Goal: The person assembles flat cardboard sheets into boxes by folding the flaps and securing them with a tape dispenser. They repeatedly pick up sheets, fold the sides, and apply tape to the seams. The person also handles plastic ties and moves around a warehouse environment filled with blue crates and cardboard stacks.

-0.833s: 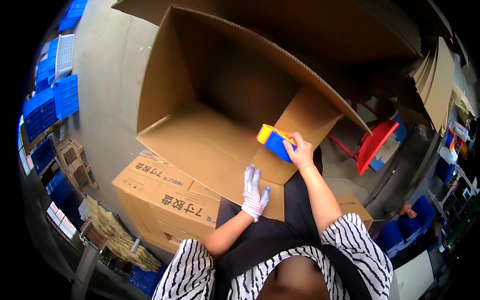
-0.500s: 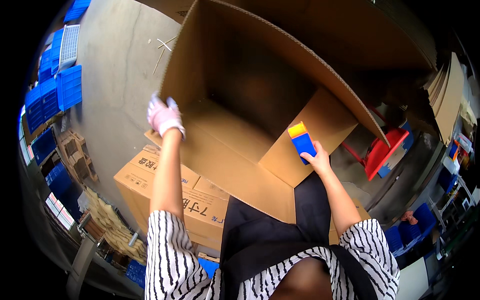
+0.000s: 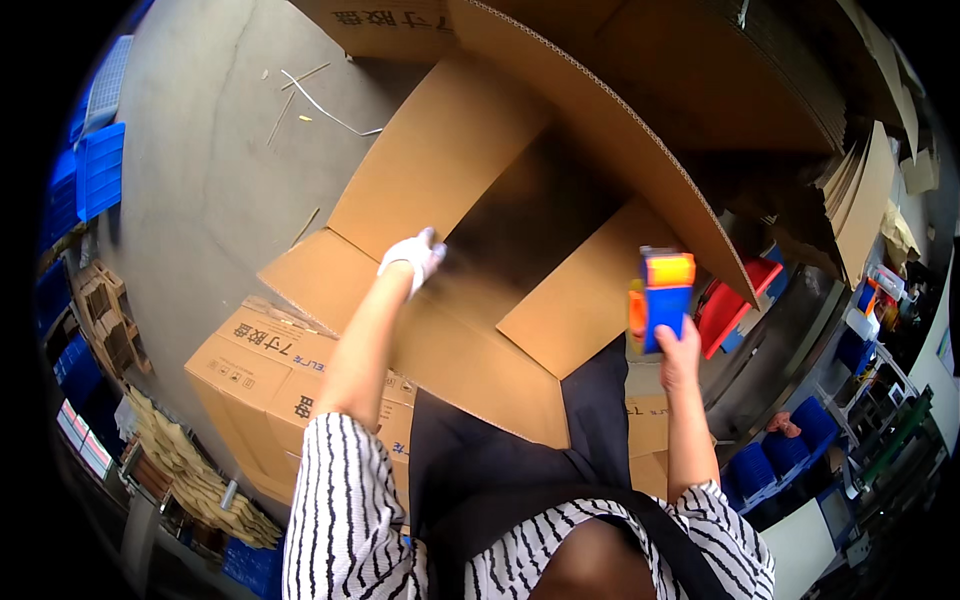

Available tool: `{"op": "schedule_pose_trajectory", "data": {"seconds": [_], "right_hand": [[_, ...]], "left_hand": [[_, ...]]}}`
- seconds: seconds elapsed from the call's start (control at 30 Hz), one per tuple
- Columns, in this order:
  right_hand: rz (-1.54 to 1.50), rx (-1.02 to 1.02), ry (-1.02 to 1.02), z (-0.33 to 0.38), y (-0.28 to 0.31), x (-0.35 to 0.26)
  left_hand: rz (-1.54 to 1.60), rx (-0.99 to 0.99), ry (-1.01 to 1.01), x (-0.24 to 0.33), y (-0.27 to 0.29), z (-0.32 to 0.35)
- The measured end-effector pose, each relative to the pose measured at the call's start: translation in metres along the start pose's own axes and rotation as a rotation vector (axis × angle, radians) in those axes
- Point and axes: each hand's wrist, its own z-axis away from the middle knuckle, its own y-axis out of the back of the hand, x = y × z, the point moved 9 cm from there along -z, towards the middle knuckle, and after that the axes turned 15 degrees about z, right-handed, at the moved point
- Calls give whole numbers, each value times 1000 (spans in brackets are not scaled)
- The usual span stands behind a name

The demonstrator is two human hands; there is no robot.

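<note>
A large open cardboard box (image 3: 478,352) stands in front of me against my dark apron. Its left flap (image 3: 440,150) and right flap (image 3: 590,290) lean inward over the dark interior, while the far flap (image 3: 610,110) stands up. My left hand (image 3: 408,262), in a white glove, rests at the left flap's inner lower corner with its fingers extended. To the right of the box, my bare right hand (image 3: 681,358) grips a blue tape dispenser (image 3: 665,305) with an orange-yellow top. The dispenser is held up, slightly blurred, beside the right flap.
A closed printed carton (image 3: 270,365) stands at the left near my arm. Beyond the box are a red chair (image 3: 735,310) and cardboard sheets (image 3: 862,210). Blue crates (image 3: 100,170) line the far left, and thin strips (image 3: 320,105) lie on the concrete floor.
My left hand has moved right, and the left flap now leans inward. My right hand has carried the tape dispenser right and turned it more upright.
</note>
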Motion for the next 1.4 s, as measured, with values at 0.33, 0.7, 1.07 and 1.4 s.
{"op": "schedule_pose_trajectory", "data": {"seconds": [0.33, 0.7, 1.07, 1.4], "right_hand": [[215, 374, 290, -86, 141, -188], [863, -224, 301, -89, -83, -61], [214, -313, 44, -75, -145, -34], [481, -460, 198, -124, -261, -15]], "left_hand": [[-107, 1047, -539, -73, 172, 169], [1253, 903, -408, 3, 170, -85], [92, 1044, -358, 55, 161, -73], [167, 1235, -501, 55, 166, -61]]}}
